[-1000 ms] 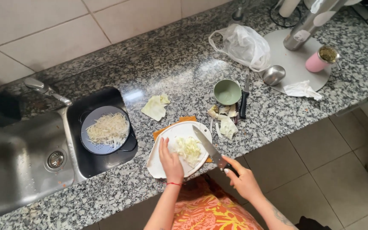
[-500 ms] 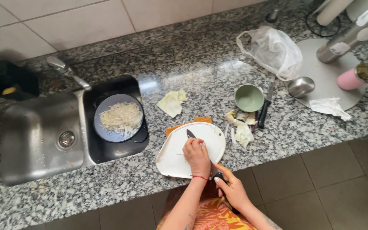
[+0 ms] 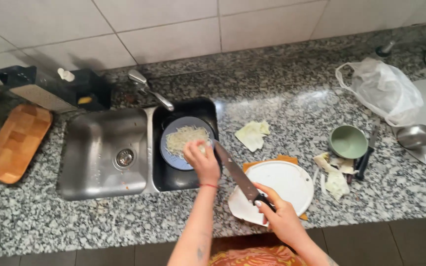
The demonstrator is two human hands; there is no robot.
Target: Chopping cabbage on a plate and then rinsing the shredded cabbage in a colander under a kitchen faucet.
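Speckled grey granite countertop [image 3: 292, 113] carries the whole setup, with a white tiled wall behind it. Stainless double sink [image 3: 104, 152]: the left basin is bare steel with a drain, the smaller right basin holds a blue-grey plate [image 3: 171, 157] heaped with shredded cabbage [image 3: 183, 137].

Left hand [image 3: 202, 160] hovers over the plate's right edge, fingers cupped and closed around a small clump of pale shreds; whether the hand touches the plate cannot be told.

Right hand [image 3: 282, 219] is wrapped tight around the dark handle of a chef's knife [image 3: 235, 172]. Blade points up and left, tilted, its tip close beside the left hand at the basin rim.

White round cutting board [image 3: 284, 182] lies just right of the sink near the counter's front edge, overlapping an orange board beneath it; the knife passes over its left part.

Also noted:
- torn cabbage leaf [image 3: 252, 134] lying between sink and cutting board
- green bowl [image 3: 347, 142] to the right, cabbage scraps [image 3: 335, 180] below it
- clear plastic bag [image 3: 383, 91] at far right
- wooden board [image 3: 16, 142] at far left
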